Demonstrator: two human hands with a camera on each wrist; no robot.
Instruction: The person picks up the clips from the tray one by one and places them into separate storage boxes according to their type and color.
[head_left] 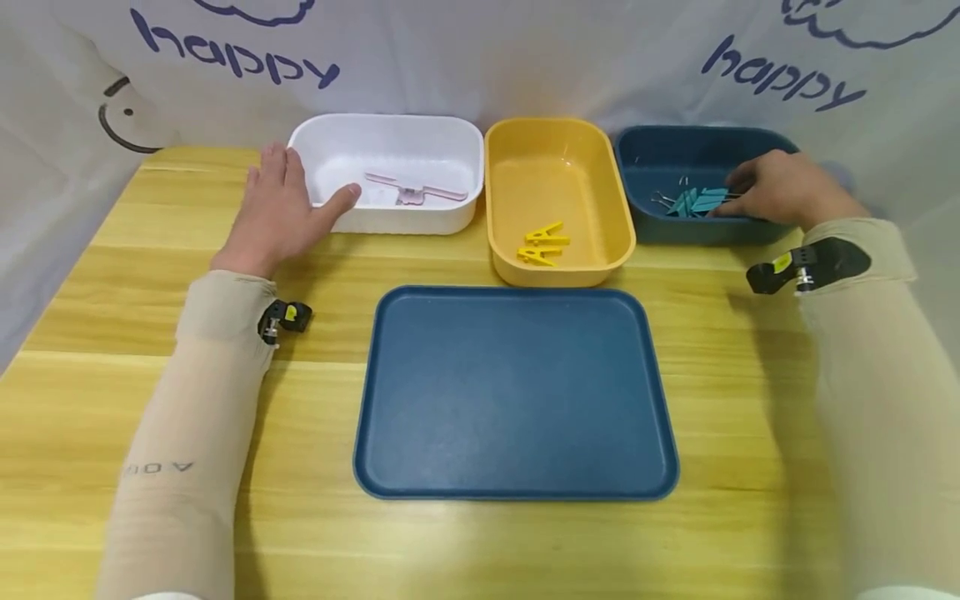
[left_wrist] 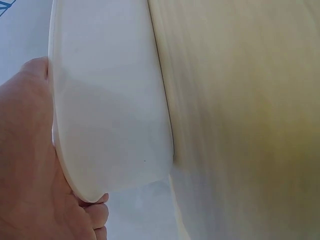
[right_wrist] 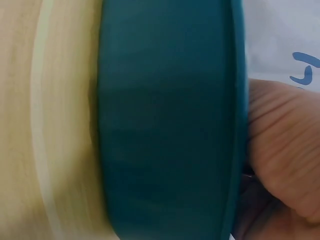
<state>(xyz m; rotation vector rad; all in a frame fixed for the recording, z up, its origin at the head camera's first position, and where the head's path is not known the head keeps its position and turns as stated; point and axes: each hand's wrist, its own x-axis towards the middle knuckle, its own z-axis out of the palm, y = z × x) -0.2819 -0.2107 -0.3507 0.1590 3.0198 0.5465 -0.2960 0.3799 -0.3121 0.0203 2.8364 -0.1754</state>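
My left hand rests at the left front corner of a white bin, its thumb over the front rim and the other fingers along the outside. In the left wrist view the fingertips show beyond the bin's end. Two pink-and-white clip-like pieces lie inside it. At the far right, my right hand reaches into a dark blue bin. Thumb and forefinger pinch a teal binder clip by its silver wire handles, beside other teal binder clips. The right wrist view shows mostly the bin's outer wall.
A yellow bin with yellow clothespins stands between the other two bins. In front of it lies a blue tray on the wooden table. A white curtain with "happy" lettering hangs directly behind the bins.
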